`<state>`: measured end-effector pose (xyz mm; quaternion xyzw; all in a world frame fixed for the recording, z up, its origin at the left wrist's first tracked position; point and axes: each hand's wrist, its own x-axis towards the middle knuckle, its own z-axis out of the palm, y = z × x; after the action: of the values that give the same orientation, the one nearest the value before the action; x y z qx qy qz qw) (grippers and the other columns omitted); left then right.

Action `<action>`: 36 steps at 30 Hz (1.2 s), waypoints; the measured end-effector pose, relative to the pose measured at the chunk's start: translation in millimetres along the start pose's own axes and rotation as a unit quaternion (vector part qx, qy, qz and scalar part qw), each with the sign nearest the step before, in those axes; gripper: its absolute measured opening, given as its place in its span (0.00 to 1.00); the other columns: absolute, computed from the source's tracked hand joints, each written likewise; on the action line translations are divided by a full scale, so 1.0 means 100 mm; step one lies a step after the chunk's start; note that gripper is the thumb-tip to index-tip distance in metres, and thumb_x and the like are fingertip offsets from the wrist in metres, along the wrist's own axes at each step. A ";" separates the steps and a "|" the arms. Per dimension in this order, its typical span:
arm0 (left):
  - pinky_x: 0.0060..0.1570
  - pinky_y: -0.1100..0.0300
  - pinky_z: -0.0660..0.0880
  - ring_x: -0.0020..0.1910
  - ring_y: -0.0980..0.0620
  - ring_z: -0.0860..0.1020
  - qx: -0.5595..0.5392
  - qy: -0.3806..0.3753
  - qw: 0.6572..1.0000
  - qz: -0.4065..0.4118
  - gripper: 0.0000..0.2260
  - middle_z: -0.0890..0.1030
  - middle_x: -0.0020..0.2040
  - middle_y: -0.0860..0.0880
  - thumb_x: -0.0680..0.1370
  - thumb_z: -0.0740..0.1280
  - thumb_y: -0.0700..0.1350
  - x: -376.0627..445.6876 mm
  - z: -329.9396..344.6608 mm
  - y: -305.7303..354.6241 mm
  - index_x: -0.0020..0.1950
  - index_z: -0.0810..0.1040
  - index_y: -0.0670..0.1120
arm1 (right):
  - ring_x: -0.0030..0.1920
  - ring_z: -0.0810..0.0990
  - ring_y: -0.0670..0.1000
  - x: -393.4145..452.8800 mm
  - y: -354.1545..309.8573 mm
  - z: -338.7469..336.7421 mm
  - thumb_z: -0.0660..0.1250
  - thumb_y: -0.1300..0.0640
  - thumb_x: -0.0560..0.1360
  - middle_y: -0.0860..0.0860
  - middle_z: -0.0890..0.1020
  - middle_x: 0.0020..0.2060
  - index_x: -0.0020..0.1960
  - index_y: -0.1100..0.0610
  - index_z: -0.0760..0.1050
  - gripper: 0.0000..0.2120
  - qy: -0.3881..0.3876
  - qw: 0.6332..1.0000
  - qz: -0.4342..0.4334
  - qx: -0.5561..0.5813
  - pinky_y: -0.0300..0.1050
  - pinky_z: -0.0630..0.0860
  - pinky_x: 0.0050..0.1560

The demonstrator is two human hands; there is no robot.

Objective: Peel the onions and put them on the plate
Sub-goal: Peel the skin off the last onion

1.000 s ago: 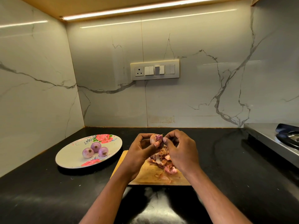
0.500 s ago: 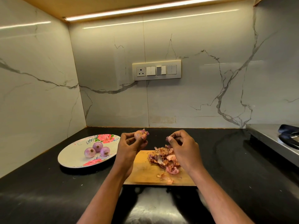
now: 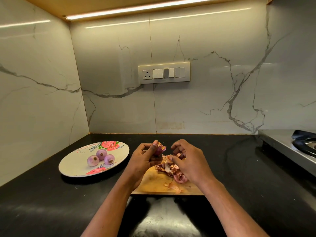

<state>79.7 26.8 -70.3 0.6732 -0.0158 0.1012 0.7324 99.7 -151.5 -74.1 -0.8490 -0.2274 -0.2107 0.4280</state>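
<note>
My left hand (image 3: pixel 145 158) grips a small purple onion (image 3: pixel 159 148) above the far left corner of the wooden cutting board (image 3: pixel 153 183); loose skin sticks out from it. To its right, my right hand (image 3: pixel 189 161) hovers with spread fingers over a heap of onion peels (image 3: pixel 171 168) on the board and holds nothing that I can see. Three peeled onions (image 3: pixel 101 157) lie together on the flowered white plate (image 3: pixel 73 166) to the left of the board.
Everything rests on a black counter (image 3: pixel 51 202) in a corner of marble-patterned walls. A steel stove (image 3: pixel 294 147) stands at the right edge. A socket and switch panel (image 3: pixel 163 72) is on the back wall.
My hands parted, the left carrying the onion leftward, then came back together. My right hand has dropped over the peel heap with its fingers now spread.
</note>
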 end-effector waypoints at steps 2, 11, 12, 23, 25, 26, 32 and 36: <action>0.51 0.55 0.81 0.48 0.47 0.84 0.014 -0.009 1.000 -0.009 0.24 0.84 0.53 0.41 0.75 0.67 0.58 0.00 0.01 -0.01 0.61 0.77 0.41 | 0.46 0.79 0.38 0.00 -0.02 0.00 0.75 0.53 0.74 0.37 0.79 0.50 0.59 0.39 0.77 0.17 -0.006 0.999 -0.032 0.016 0.33 0.77 0.46; 0.50 0.57 0.80 0.48 0.46 0.83 0.042 -0.058 0.996 -0.052 0.24 0.84 0.54 0.40 0.79 0.63 0.60 -0.01 0.01 0.02 0.61 0.80 0.41 | 0.49 0.81 0.38 0.03 -0.02 0.03 0.75 0.53 0.73 0.38 0.83 0.44 0.48 0.46 0.84 0.04 0.041 0.994 -0.088 0.049 0.31 0.76 0.50; 0.49 0.57 0.80 0.47 0.47 0.83 0.038 -0.062 0.996 -0.052 0.23 0.84 0.53 0.40 0.79 0.63 0.59 -0.01 0.01 0.02 0.61 0.80 0.41 | 0.49 0.81 0.38 0.03 -0.03 0.03 0.75 0.53 0.74 0.38 0.84 0.44 0.48 0.47 0.84 0.04 0.039 0.994 -0.087 0.052 0.30 0.76 0.49; 0.48 0.59 0.80 0.48 0.50 0.82 -0.008 -0.111 0.993 -0.034 0.19 0.83 0.53 0.41 0.76 0.66 0.52 -0.05 0.04 0.05 0.62 0.79 0.41 | 0.46 0.82 0.38 0.05 -0.06 0.04 0.71 0.53 0.78 0.43 0.84 0.41 0.49 0.49 0.81 0.01 0.076 0.985 0.002 0.152 0.31 0.77 0.45; 0.48 0.59 0.80 0.48 0.50 0.82 -0.007 -0.111 0.993 -0.036 0.19 0.83 0.52 0.42 0.76 0.66 0.52 -0.05 0.04 0.06 0.61 0.79 0.42 | 0.46 0.82 0.40 0.05 -0.05 0.05 0.70 0.52 0.78 0.43 0.84 0.42 0.49 0.48 0.81 0.02 0.070 0.984 0.024 0.164 0.34 0.79 0.45; 0.49 0.59 0.80 0.48 0.49 0.82 -0.003 -0.109 0.993 -0.038 0.19 0.83 0.52 0.42 0.76 0.66 0.52 -0.05 0.04 0.06 0.61 0.80 0.41 | 0.45 0.83 0.41 0.05 -0.05 0.05 0.70 0.51 0.78 0.43 0.84 0.43 0.50 0.48 0.81 0.02 0.065 0.983 0.034 0.170 0.35 0.79 0.44; 0.53 0.54 0.79 0.48 0.47 0.82 0.011 -0.082 0.995 -0.047 0.21 0.84 0.52 0.40 0.81 0.61 0.57 -0.02 0.01 0.03 0.60 0.82 0.40 | 0.51 0.82 0.38 0.04 -0.06 -0.03 0.73 0.50 0.75 0.41 0.84 0.49 0.57 0.46 0.80 0.11 -0.023 0.979 0.020 0.204 0.37 0.80 0.51; 0.56 0.51 0.78 0.50 0.45 0.82 0.049 -0.075 0.995 -0.052 0.25 0.84 0.54 0.39 0.80 0.60 0.61 -0.01 -0.01 0.02 0.60 0.81 0.41 | 0.52 0.81 0.36 0.02 -0.07 0.00 0.77 0.50 0.71 0.39 0.84 0.51 0.59 0.43 0.81 0.17 -0.054 0.986 -0.010 0.157 0.29 0.77 0.50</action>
<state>77.8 27.9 -68.4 0.7141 -0.0309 0.0131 0.6993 97.4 -147.7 -68.4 -0.7792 -0.2884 -0.1309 0.5409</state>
